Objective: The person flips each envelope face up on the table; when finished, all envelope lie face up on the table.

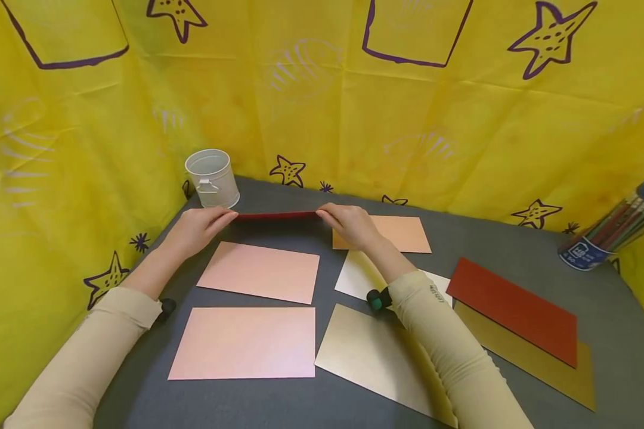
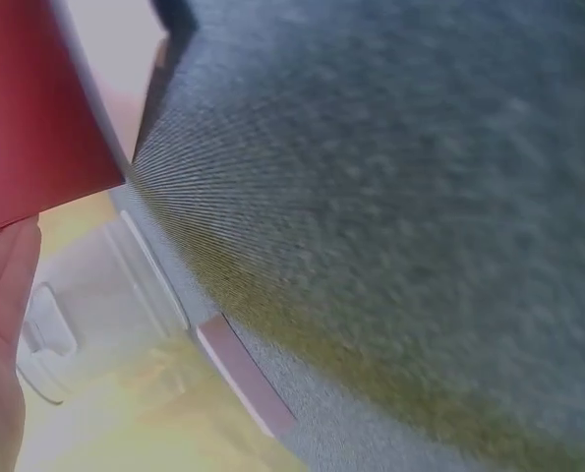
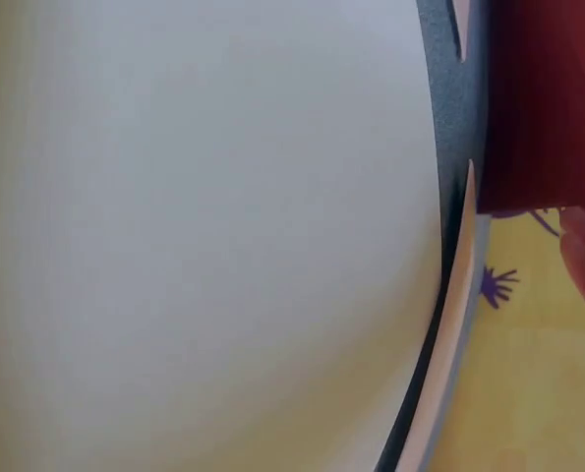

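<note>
Head view shows the left hand [image 1: 195, 229] and right hand [image 1: 349, 225] each pinching one end of a dark red card [image 1: 276, 215], held edge-on just above the grey desk [image 1: 515, 244], fingers curled on it, beside a white mesh cup [image 1: 211, 177] and above pink sheets [image 1: 260, 271].

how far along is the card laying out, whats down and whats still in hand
Down already: two pink sheets at left, an orange one, a white one and a cream one lie flat on the grey table. In hand: the left hand and right hand hold a dark red sheet by its ends, above the table. Probably left: the red-on-gold stack at right.
</note>
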A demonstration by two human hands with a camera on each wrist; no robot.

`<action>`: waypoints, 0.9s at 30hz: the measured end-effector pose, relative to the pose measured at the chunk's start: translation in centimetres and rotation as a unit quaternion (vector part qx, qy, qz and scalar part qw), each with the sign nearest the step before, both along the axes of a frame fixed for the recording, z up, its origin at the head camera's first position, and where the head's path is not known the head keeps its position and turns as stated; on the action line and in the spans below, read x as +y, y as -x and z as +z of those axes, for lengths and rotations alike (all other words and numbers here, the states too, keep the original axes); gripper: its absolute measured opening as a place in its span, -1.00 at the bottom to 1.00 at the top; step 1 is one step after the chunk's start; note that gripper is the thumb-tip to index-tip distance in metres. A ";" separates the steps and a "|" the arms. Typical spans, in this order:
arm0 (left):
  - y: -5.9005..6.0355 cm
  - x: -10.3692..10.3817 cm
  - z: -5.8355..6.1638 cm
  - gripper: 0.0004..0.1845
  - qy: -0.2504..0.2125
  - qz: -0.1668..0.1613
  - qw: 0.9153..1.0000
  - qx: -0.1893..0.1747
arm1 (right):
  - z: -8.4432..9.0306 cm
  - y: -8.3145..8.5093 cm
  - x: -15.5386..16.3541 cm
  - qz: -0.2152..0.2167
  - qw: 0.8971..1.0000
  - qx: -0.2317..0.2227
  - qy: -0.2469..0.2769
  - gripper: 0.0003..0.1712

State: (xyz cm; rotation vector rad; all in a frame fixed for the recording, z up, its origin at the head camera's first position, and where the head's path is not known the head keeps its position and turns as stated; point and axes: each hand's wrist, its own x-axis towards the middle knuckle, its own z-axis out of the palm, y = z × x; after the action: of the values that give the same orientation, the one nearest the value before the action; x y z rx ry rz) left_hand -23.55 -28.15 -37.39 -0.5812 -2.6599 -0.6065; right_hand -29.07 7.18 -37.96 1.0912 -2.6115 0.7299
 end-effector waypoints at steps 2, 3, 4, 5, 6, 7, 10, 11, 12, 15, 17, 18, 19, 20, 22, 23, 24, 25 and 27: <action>0.1 0.0 0.1 -0.86 -0.035 0.013 0.999 0.023 | 0.0 0.0 -0.1 0.002 0.999 0.023 0.022 -0.77; 0.2 0.0 0.0 -0.86 -0.051 0.017 0.998 0.033 | 0.0 0.0 -0.1 0.002 0.999 0.032 0.031 -0.79; 0.2 -0.1 0.1 -0.86 -0.067 0.022 0.997 0.036 | 0.0 0.0 -0.2 0.002 0.998 0.038 0.040 -0.79; 0.3 -0.2 0.1 -0.85 -0.082 0.027 0.996 0.039 | 0.1 0.1 -0.3 0.003 0.998 0.039 0.051 -0.80; 0.4 -0.3 0.0 -0.84 -0.097 0.033 0.994 0.036 | 0.1 0.1 -0.4 0.002 0.997 0.034 0.063 -0.80; 0.4 -0.4 0.0 -0.83 -0.111 0.038 0.993 0.032 | 0.1 0.1 -0.5 0.000 0.997 0.026 0.076 -0.80; 0.6 -0.7 0.0 -0.79 -0.157 0.055 0.986 -0.001 | 0.1 0.1 -0.6 -0.013 0.992 -0.027 0.120 -0.79; 0.7 -0.8 -0.1 -0.77 -0.164 0.060 0.984 -0.015 | 0.1 0.2 -0.6 -0.021 0.989 -0.051 0.135 -0.78; 0.8 -0.9 -0.2 -0.75 -0.167 0.064 0.983 -0.031 | 0.1 0.2 -0.6 -0.029 0.986 -0.075 0.149 -0.78; 1.1 -1.3 -0.5 -0.71 -0.158 0.061 0.982 -0.084 | -0.2 0.4 -0.7 -0.054 0.970 -0.147 0.183 -0.75; 1.3 -1.6 -0.9 -0.69 -0.140 0.051 0.982 -0.117 | -0.4 0.6 -0.7 -0.069 0.962 -0.182 0.192 -0.74; 1.4 -1.6 -1.0 -0.68 -0.131 0.045 0.982 -0.131 | -0.6 0.6 -0.7 -0.072 0.958 -0.198 0.193 -0.73; 1.5 -1.7 -1.2 -0.68 -0.124 0.038 0.981 -0.144 | -0.7 0.7 -0.8 -0.074 0.954 -0.215 0.194 -0.73; 1.6 -1.7 -1.4 -0.68 -0.115 0.032 0.981 -0.156 | -0.9 0.7 -0.8 -0.075 0.951 -0.231 0.192 -0.72; 1.8 -1.6 -1.7 -0.67 -0.097 0.022 0.980 -0.171 | -1.3 0.8 -0.8 -0.079 0.948 -0.252 0.177 -0.74; 1.9 -1.6 -1.7 -0.68 -0.089 0.020 0.980 -0.177 | -1.5 0.8 -0.9 -0.079 0.948 -0.260 0.167 -0.75; 2.0 -1.5 -1.8 -0.68 -0.082 0.019 0.980 -0.181 | -1.6 0.8 -0.9 -0.081 0.948 -0.264 0.156 -0.76; 2.1 -1.4 -1.8 -0.69 -0.078 0.019 0.979 -0.186 | -1.7 0.9 -1.0 -0.083 0.949 -0.266 0.147 -0.77; 2.3 -1.2 -1.6 -0.68 -0.073 0.021 0.978 -0.195 | -1.8 0.9 -1.1 -0.091 0.951 -0.265 0.131 -0.79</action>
State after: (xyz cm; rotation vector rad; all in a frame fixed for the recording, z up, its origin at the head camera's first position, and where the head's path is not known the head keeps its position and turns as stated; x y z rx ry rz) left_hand -25.89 -29.40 -39.03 -0.3956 -2.9403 -0.9824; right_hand -29.93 6.11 -39.73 0.6276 -2.8582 1.4408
